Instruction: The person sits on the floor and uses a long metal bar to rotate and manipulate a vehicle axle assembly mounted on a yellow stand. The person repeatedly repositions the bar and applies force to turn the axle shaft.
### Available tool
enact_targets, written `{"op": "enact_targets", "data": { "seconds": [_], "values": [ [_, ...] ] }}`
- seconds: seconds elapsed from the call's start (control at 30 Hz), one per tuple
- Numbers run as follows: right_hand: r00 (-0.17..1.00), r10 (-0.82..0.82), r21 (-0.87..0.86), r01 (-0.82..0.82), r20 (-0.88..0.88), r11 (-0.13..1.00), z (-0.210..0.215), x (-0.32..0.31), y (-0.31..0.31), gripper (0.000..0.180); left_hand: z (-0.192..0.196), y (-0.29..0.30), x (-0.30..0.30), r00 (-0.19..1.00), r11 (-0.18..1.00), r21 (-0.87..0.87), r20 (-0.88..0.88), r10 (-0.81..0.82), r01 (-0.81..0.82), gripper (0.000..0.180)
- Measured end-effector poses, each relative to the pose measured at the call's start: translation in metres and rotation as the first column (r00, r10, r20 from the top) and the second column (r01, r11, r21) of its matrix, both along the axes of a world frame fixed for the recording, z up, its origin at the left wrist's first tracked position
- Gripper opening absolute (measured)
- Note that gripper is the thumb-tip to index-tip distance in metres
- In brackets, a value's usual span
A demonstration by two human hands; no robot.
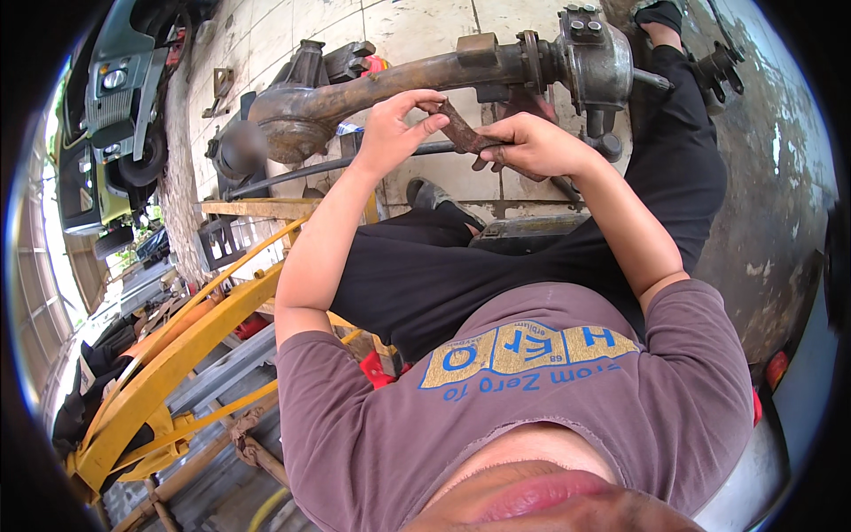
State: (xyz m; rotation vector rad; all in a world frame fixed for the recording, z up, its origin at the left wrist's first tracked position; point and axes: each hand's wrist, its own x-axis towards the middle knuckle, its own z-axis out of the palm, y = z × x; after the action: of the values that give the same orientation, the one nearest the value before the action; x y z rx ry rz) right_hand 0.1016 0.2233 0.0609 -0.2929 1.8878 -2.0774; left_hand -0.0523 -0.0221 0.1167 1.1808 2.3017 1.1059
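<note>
A dark reddish-brown strip [461,133], worn and creased, spans the gap between my two hands; I cannot tell its exact kind. My left hand [399,133] pinches its upper end between thumb and fingertips. The other end lies in the closed fingers of my right hand [536,146]. Just beyond both hands stretches a rusty axle housing [399,86], with a rounded bulge at its left and a grey metal hub [596,66] at its right. A long dark rod [346,162] passes under the strip, nearer to me than the housing.
A yellow metal frame [191,355] rises on my left, beside grey metal bars and a brown pole. Upper left stand parked vehicles [115,97]. A dark flat box-shaped piece [529,227] lies between my legs on the tiled floor [399,27]. Metal parts sit around the housing.
</note>
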Motion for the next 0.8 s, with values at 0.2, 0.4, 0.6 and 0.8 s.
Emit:
{"op": "enact_targets", "data": {
  "seconds": [0.2, 0.4, 0.6, 0.8],
  "values": [
    [0.992, 0.038, 0.093, -0.049, 0.123, 0.994, 0.011, -0.001, 0.008, 0.041, -0.002, 0.000, 0.001, 1.000, 1.000, 0.029, 0.009, 0.005, -0.005, 0.039],
    [0.989, -0.097, -0.069, 0.105, 0.115, 0.992, 0.016, 0.001, 0.005, 0.066, -0.002, -0.002, 0.000, 0.997, 0.999, 0.049, -0.080, 0.005, -0.001, 0.036],
    [0.992, -0.075, -0.179, 0.092, 0.104, 0.980, -0.001, 0.002, -0.008, 0.060, -0.007, -0.001, -0.002, 0.997, 0.998, 0.063, -0.071, 0.002, 0.002, 0.034],
    [0.978, -0.118, 0.149, 0.144, -0.172, 0.978, 0.012, 0.001, 0.002, 0.057, -0.005, -0.002, -0.008, 0.969, 0.991, -0.008, -0.210, -0.130, 0.131, 0.039]
  ]
}}
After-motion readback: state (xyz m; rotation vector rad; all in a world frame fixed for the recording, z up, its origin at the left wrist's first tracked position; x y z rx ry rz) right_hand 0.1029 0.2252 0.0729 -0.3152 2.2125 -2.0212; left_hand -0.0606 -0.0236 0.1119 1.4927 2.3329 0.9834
